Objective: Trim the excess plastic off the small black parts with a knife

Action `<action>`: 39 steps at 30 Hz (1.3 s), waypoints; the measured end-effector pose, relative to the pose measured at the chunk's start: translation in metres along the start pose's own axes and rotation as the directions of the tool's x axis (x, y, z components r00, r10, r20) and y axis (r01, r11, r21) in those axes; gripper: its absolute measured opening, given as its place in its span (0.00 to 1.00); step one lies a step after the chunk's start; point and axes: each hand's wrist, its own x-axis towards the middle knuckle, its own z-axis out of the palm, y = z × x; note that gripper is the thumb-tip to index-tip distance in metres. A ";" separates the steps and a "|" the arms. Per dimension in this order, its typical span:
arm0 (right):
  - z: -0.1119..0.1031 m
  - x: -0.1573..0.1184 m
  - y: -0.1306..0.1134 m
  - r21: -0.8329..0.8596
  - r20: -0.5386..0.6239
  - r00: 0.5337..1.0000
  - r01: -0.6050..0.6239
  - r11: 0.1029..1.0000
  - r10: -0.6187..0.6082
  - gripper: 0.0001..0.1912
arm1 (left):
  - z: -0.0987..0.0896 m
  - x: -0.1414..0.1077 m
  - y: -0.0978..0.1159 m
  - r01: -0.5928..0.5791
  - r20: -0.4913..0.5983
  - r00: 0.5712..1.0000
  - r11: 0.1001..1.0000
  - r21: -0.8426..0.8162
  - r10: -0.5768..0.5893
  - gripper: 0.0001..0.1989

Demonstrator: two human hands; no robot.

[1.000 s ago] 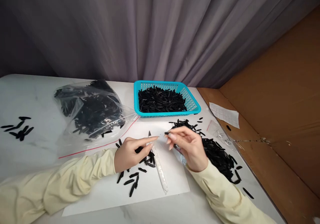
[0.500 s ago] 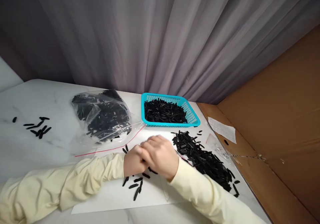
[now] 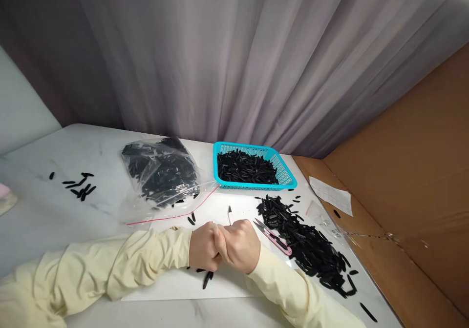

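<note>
My left hand (image 3: 205, 245) and my right hand (image 3: 240, 245) are pressed together over the white sheet (image 3: 164, 289), fingers curled closed. Whatever lies between them is hidden. Just above the knuckles shows a small pointed dark tip (image 3: 229, 209) on a pale stem; I cannot tell whether it is held or lies on the sheet. Several thin black strips (image 3: 207, 279) lie below my left hand. Right of my right hand, pink-handled thread snips (image 3: 273, 236) rest against a long pile of black strips (image 3: 304, 240).
Behind my hands stand a clear zip bag of black strips (image 3: 164, 172) and a turquoise basket (image 3: 252, 186) filled with them. Loose strips (image 3: 81, 187) lie at the left. A paper slip (image 3: 331, 195) and crumpled clear plastic (image 3: 326, 223) lie near the cardboard wall (image 3: 414, 172).
The camera view has shifted. My hands have moved down and toward me on the sheet and stay together. The thread snips and the pointed tip now show more plainly.
</note>
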 end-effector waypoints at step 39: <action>0.007 -0.038 0.004 0.381 0.279 0.882 -0.464 0.800 0.379 0.12 | -0.020 0.027 0.004 0.714 0.198 0.664 0.534 -0.453 -0.721 0.15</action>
